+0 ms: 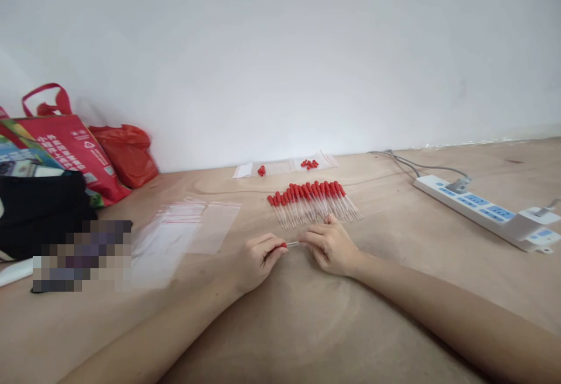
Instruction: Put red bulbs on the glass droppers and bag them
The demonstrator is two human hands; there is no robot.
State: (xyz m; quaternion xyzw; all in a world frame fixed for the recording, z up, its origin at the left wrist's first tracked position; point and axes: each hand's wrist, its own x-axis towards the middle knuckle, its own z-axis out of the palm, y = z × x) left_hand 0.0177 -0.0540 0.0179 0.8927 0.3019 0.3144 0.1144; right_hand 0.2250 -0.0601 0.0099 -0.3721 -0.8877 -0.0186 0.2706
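My left hand (259, 262) pinches a red rubber bulb (283, 245) between thumb and fingers. From the bulb a thin clear dropper tube (293, 244) runs across to my right hand (332, 248), whose closed fingers grip its other end. Whether the tube sits inside the bulb is too small to tell. Just beyond my hands lies a row of droppers (313, 194), red bulbs toward the wall and clear tips toward me. Farther back, loose red bulbs (309, 164) and several clear tubes (279, 168) rest by the wall.
Clear zip bags (169, 244) lie on the wooden table (280, 337) at left. Behind them are a red shopping bag (83, 144), a red plastic bag (127, 156) and a black cloth item (41, 214). A white power strip (471, 206) with plugs and a cable occupies the right.
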